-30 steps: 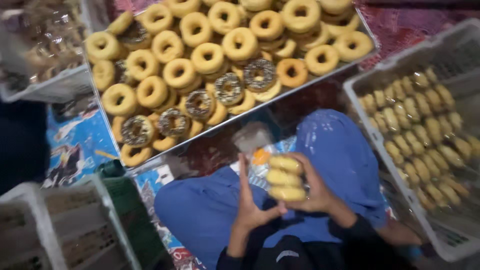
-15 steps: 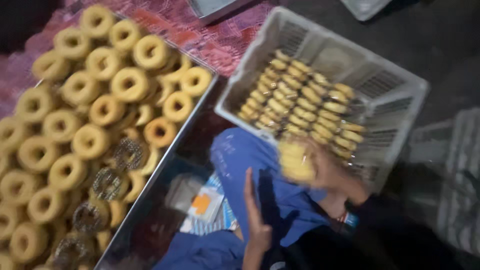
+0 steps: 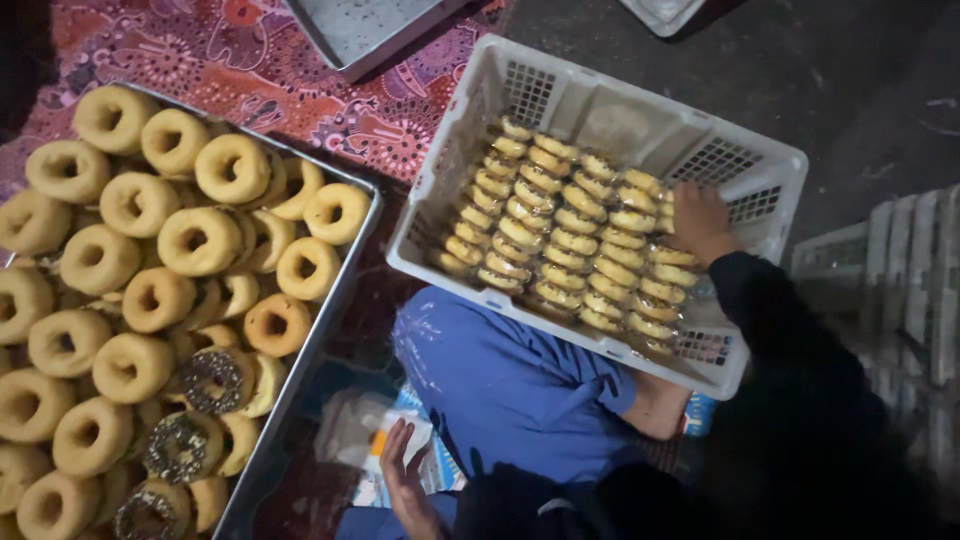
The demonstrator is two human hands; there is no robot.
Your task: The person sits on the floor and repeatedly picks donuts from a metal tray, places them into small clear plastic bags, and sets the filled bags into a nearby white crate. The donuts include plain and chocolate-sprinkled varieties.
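Dark floor with a red patterned cloth (image 3: 250, 60) spread over part of it, and everything is set around the white plastic crate (image 3: 560, 95) in the middle. The person sits with a knee in blue trousers (image 3: 510, 385) just below the crate's near wall.

Inside the crate the doughnuts (image 3: 560, 245) stand on edge in tidy rows that cover most of the floor, so I'd say the packing is well along. Only a strip along the crate's far wall looks bare, plus a bit on its right side.

The right hand (image 3: 700, 222) is down in the crate at the right end of the rows, fingers curled against the stacked doughnuts; whether it grips one or just presses them in, I can't tell. The left hand (image 3: 405, 480) is well below and left of the crate, open with fingers spread, holding nothing, just beside a white wrapper with an orange patch (image 3: 385, 435).

Left of the crate sits a big metal tray (image 3: 345, 290) heaped with ring doughnuts (image 3: 200, 240), mostly plain, a few sprinkled ones (image 3: 210, 378) near its lower end. So there's plenty left over there. Another crate (image 3: 890, 290) shows at the right, and a flat metal sheet (image 3: 370, 25) lies above.
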